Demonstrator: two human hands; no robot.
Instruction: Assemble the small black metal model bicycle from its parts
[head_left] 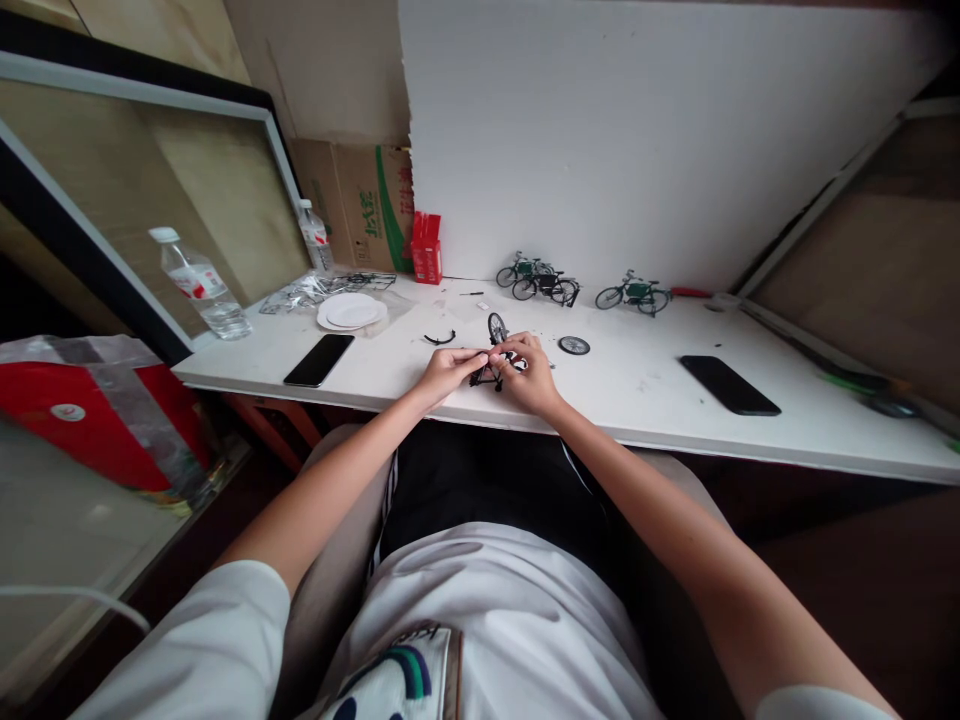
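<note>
A small model bicycle frame (486, 377), dark with one spoked wheel (497, 328) pointing up, is held over the table's front edge. My left hand (452, 369) pinches it from the left, fingertips together. From the right, my right hand (529, 373) closes its fingers on the same model, and the two hands' fingertips meet. Their fingers hide much of the frame. A loose spoked wheel (574, 345) lies flat to the right of my right hand. To the left, a curved black part (439, 338) rests on the white table (630, 400).
Assembled model bicycles (636, 292) stand at the back. Phones lie at left (319, 360) and right (730, 385). White discs (350, 311), thin black parts (367, 281), a red box (427, 247), a cardboard box (352, 200) and water bottles (202, 290) are at the left.
</note>
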